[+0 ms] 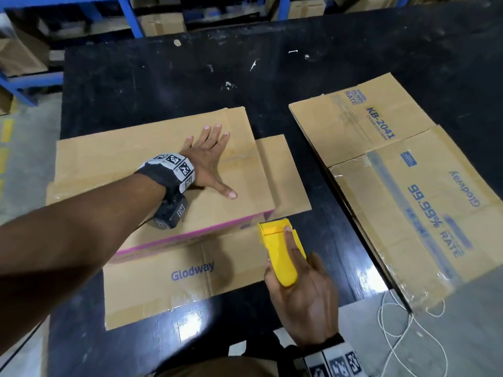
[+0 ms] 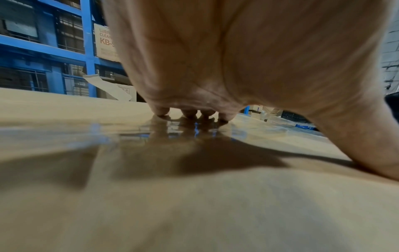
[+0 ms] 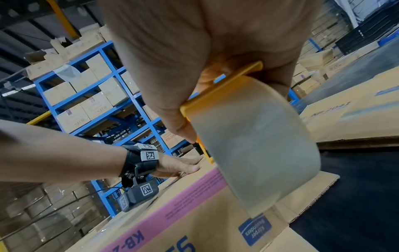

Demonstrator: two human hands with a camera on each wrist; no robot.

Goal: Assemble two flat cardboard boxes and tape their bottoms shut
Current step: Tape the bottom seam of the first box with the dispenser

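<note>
Brown corrugated cardboard box [image 1: 152,170], light but floppy: left hand [image 1: 209,159] flat, fingers spread, pressing flaps; right hand [image 1: 302,292] gripping yellow plastic tape dispenser [image 1: 280,254] w/ clear roll. Hold by edges.

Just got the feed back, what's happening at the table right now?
A person is taping a box bottom. The left hand presses flat, fingers spread, on the closed flaps of the assembled box. The right hand grips a yellow tape dispenser at the box's near right edge, with clear tape running down to its side. Two flat boxes lie on the black table to the right.
</note>
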